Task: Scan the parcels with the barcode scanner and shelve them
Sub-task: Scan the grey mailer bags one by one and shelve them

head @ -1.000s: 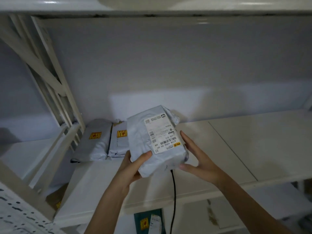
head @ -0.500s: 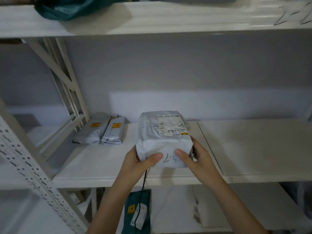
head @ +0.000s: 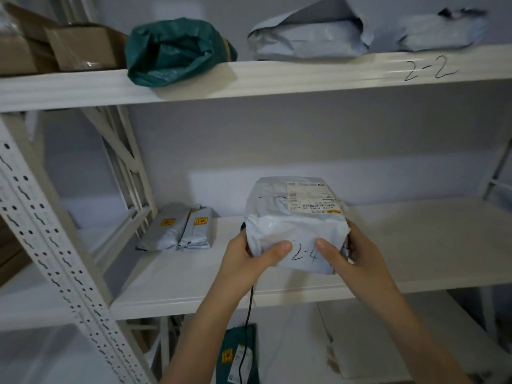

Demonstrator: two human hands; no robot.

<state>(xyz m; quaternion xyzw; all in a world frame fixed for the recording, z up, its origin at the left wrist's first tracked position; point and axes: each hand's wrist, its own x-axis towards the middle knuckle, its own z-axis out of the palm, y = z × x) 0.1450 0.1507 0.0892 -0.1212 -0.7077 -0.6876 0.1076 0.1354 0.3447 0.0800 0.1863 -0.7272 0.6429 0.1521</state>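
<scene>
One white parcel (head: 296, 223) is held over the middle shelf (head: 171, 289) near its front edge, gripped at its near end by both hands: the left hand (head: 246, 259) is curled round the left corner with the thumb pressed on the front face, and the right hand (head: 354, 250) is wrapped round the right corner the same way. "2-4" is written on the near face, and one printed label (head: 311, 199) is stuck on top. A black cable (head: 248, 322) hangs down below the left hand. Two grey parcels (head: 177, 227) lie side by side at the back left corner of the middle shelf, each with a yellow sticker. On the upper shelf (head: 304, 74) — marked "2-2" at its front edge — five items are seen: two cardboard boxes (head: 83, 48), one green bag (head: 177, 51) and two grey bags (head: 310, 37). One green parcel (head: 235, 356) lies on the lower shelf.
</scene>
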